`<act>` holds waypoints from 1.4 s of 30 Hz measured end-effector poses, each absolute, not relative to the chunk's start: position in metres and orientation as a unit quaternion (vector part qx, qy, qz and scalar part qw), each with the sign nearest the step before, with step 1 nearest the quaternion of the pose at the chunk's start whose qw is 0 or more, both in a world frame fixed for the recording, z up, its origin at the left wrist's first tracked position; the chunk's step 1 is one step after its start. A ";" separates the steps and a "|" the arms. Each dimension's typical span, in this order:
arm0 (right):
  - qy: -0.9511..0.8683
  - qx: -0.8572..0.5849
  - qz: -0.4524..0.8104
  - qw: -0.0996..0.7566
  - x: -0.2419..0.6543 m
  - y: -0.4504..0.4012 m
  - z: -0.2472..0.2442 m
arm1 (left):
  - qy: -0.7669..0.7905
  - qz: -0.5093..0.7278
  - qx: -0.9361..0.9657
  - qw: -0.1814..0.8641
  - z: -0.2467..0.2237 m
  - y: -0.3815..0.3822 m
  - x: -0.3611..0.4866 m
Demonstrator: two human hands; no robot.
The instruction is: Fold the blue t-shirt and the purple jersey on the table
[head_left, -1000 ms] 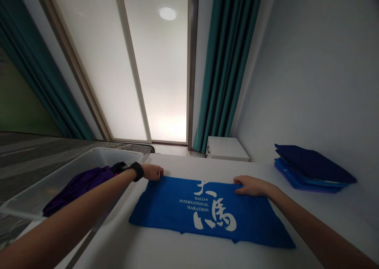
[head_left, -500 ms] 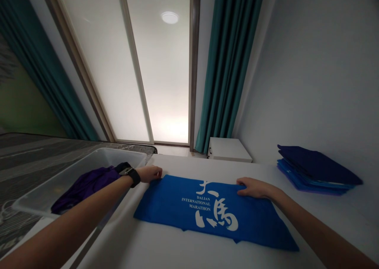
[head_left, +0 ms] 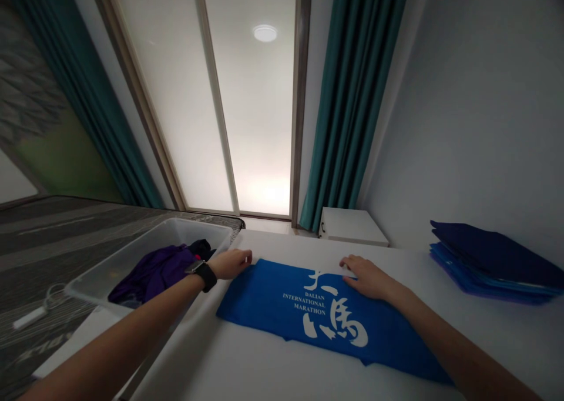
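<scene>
- Blue cloth (head_left: 304,324) lies flat on counter (head_left: 247,363), print (head_left: 343,324) up, btwn bin & stack; prob. spread so b/c flat fabric is easier to handle w/ 2 hands.
- Bin (head_left: 202,229) on L, w/ purple cloth (head_left: 156,271) bunched inside; loose stuff prob. kept there, off the flat piece but w/in reach.
- Stack (head_left: 496,266) on R by wall (head_left: 476,124), navy on top, blues under; set well apart, prob. so layers don't get disturbed.
- Hands sit apart along far edge, prob. for control at 2 spots.
- L hand (head_left: 231,264): fingers curled at far L corner; can't tell if pinching.
- R hand (head_left: 370,277): half-open, thumb & fingers loosely spread over far edge, no firm grip seen.
</scene>
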State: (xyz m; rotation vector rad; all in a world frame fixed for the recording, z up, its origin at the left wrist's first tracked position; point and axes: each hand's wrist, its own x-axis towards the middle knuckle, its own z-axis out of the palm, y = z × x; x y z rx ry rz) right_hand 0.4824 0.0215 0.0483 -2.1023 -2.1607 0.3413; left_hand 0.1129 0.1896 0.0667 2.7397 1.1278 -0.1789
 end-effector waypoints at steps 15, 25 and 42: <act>-0.808 -0.569 0.028 0.148 0.291 0.117 0.026 | 0.478 0.060 0.871 0.091 0.029 0.145 0.096; -0.809 -0.574 -0.022 0.123 0.270 0.128 0.017 | 0.523 0.107 0.841 0.086 0.022 0.127 0.084; -0.826 -0.540 -0.033 0.157 0.261 0.107 0.027 | 0.534 0.180 0.811 0.158 0.007 0.129 0.074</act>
